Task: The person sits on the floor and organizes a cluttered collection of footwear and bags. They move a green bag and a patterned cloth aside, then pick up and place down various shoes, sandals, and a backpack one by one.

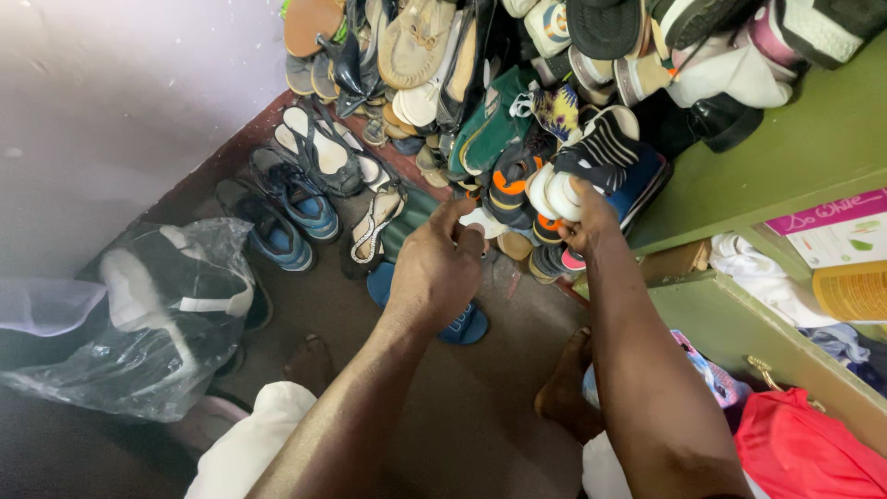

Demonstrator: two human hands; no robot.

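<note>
My right hand [591, 225] grips a small pair of white shoes with orange trim [552, 196], held up against the big heap of shoes [499, 83]. My left hand [434, 268] is beside it, fingers curled on something small and white at the foot of the heap [482, 222]; what it is I cannot tell. A blue sandal [462, 325] lies on the floor under my left hand. My bare feet [565, 388] show at the bottom.
Blue trainers [282, 212] and strappy sandals [323, 157] lie along the wall at left. A clear plastic bag with dark shoes [157, 314] sits at far left. A green cabinet [730, 323] with an open drawer of cloth and a red bag [804, 453] stands at right.
</note>
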